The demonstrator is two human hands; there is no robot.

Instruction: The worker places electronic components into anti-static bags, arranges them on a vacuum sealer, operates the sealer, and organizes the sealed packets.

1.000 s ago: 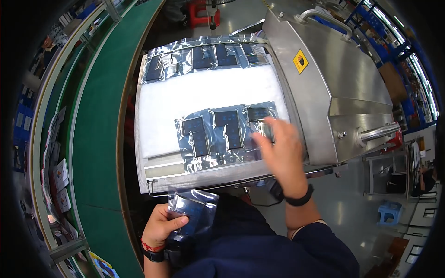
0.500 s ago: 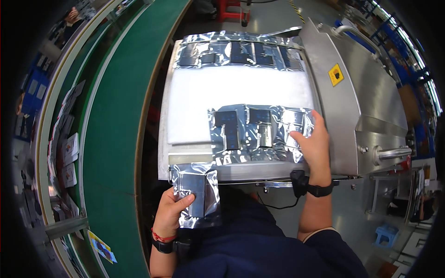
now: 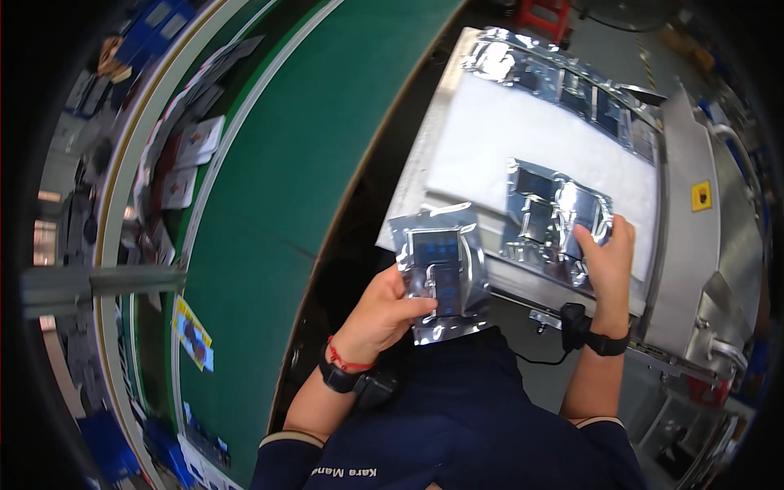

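Two bare hands are shown, each engaged with a shiny, see-through bag containing dark, flat pieces. Your left hand (image 3: 374, 317) grasps the left bag (image 3: 446, 253), its thumb pressed on the lower face and its other fingers largely hidden. This bag is held up in front of your body, overlapping, in this view, the near left corner of the machine bed (image 3: 400, 222). Your right hand (image 3: 611, 260) pinches the right bag (image 3: 585, 209), with the thumb on its face and the fingers at its right edge (whether this bag is lifted or resting cannot be told). Immediately to its left, a neighbouring bag (image 3: 531, 184) lies over the near part of the white pad (image 3: 531, 126). Along the pad's far edge runs a row of similar bags (image 3: 532, 75). To the right stands the steel hood (image 3: 684, 155) of the machine, bearing a yellow sign (image 3: 701, 196). To your left extends a green belt (image 3: 261, 212). Note the red bracelet (image 3: 346, 359) on your left wrist and the black wristband (image 3: 608, 344) on your right.
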